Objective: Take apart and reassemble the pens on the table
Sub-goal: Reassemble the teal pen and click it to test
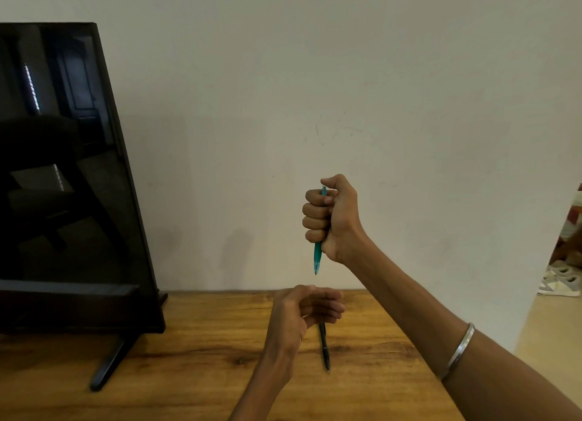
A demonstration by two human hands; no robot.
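I see the pale wall (pixel 346 74) filling most of the view, and at the left a dark monitor (pixel 63 168) stands on its slanted foot on the wooden desk (pixel 189 373). The desk runs across the bottom, its far edge against the wall. My right arm reaches in from the lower right, with a thin metal bangle (pixel 460 349) round the forearm. At the far right edge, past the wall's corner, I make out a pair of light shoes (pixel 562 280) on the floor.

My right hand (pixel 330 219) is raised in front of the wall, its fingers wrapped in a full fist round the teal pen (pixel 317 257), thumb on top. The pen stands nearly upright, its tip pointing down and clear of the desk. My left hand (pixel 302 313) hovers below that tip, fingers loosely curled and, as far as I can see, holding nothing. Under it the black pen (pixel 325 348) lies on the desk, its tip toward me and its far end hidden behind the left fingers.
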